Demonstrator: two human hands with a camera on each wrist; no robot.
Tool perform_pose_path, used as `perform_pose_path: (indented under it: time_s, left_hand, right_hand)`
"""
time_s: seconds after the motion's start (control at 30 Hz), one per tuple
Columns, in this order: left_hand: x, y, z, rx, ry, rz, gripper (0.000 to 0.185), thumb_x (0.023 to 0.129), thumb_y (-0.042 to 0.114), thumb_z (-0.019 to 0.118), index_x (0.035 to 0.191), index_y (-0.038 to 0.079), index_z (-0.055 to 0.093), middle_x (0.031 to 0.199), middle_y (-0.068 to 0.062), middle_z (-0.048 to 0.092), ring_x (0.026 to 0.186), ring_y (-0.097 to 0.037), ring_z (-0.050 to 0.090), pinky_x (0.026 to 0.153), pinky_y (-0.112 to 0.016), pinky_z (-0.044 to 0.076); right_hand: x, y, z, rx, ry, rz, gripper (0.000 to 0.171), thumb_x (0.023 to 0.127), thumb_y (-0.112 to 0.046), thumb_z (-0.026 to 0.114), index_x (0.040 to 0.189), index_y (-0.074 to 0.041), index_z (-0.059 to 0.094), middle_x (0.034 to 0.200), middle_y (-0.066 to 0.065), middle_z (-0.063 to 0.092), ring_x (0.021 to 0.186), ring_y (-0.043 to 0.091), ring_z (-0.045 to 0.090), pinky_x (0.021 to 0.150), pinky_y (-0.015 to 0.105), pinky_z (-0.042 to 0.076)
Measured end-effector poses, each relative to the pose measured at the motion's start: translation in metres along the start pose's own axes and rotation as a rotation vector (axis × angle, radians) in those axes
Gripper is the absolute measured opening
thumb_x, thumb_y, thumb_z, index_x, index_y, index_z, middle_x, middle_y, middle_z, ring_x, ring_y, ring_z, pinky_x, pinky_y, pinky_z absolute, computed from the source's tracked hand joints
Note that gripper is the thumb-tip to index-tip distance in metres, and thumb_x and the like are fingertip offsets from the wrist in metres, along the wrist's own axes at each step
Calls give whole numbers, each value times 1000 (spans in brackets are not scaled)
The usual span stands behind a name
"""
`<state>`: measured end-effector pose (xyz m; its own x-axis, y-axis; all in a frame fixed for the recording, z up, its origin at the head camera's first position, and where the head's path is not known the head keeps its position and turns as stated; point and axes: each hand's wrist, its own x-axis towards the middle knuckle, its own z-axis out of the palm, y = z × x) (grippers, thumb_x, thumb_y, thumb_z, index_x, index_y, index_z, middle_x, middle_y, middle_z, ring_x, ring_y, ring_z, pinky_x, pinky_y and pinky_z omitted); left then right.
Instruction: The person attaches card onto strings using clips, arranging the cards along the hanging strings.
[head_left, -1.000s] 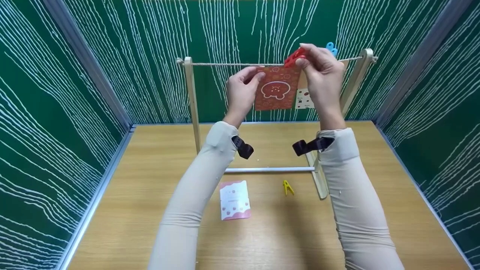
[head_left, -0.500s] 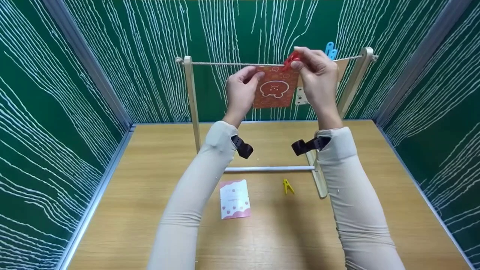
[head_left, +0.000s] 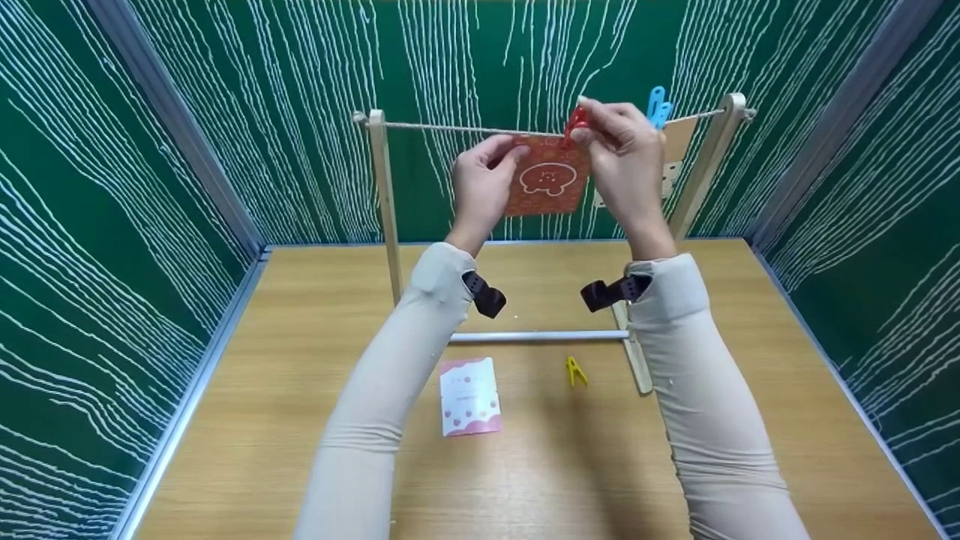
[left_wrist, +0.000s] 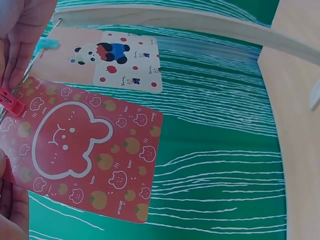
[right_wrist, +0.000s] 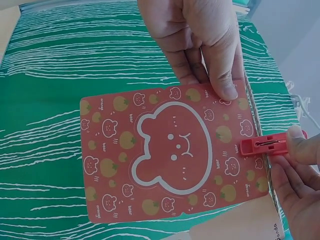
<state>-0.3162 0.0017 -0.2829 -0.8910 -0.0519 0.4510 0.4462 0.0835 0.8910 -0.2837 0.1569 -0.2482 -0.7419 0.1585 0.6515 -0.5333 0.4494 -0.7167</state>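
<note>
A red card with a bear face (head_left: 548,180) hangs at the rope (head_left: 442,128), its top edge along it. My left hand (head_left: 484,184) pinches the card's upper left corner between thumb and fingers. With thumb and fingers, my right hand (head_left: 626,161) grips a red clothespin (right_wrist: 265,144) by its handle end. In the right wrist view the clothespin's jaws lie over the card's top edge and the rope. Behind the right hand, a second card (left_wrist: 100,60) with a panda picture hangs from the same rope by a blue clothespin (head_left: 658,106).
The rope runs between two wooden posts (head_left: 384,202) joined low down by a pale bar (head_left: 538,337). On the wooden table (head_left: 300,390) lie a white and pink card (head_left: 469,397) and a yellow clothespin (head_left: 575,371). Green walls (head_left: 480,45) with white lines enclose the table.
My right hand and the red clothespin have moved left and slightly down along the card's top edge, and the clothespin has turned more upright. My left hand keeps its place at the corner.
</note>
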Motion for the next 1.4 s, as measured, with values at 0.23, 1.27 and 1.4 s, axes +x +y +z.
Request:
perform_pose_path:
  time_s: [0.23,1.27,1.4]
  left_hand:
    - [0,-5,-1,0,-12,10,24,90,19,64,110,8,71,106,-4,72,91,-11,65,83,-18,53]
    - [-10,-7,-6,-70,-212,-16,32,100,20,49,130,10,55,121,-5,62,106,-15,59,93,-24,51]
    - [-14,-6,-10,-91,-225,-34,36,102,21,46,137,11,50,124,-5,60,109,-16,58,94,-25,51]
  right_hand:
    - [-3,3,2,-2,-37,21,36,91,-15,61,127,-17,62,119,10,64,109,16,61,96,22,49]
    - [-9,8,-1,80,-40,10,40,92,-20,62,131,-13,58,133,6,60,120,15,58,102,24,45]
    - [-10,10,-2,129,5,-41,37,94,-16,61,130,-10,60,127,7,63,112,13,60,99,24,48]
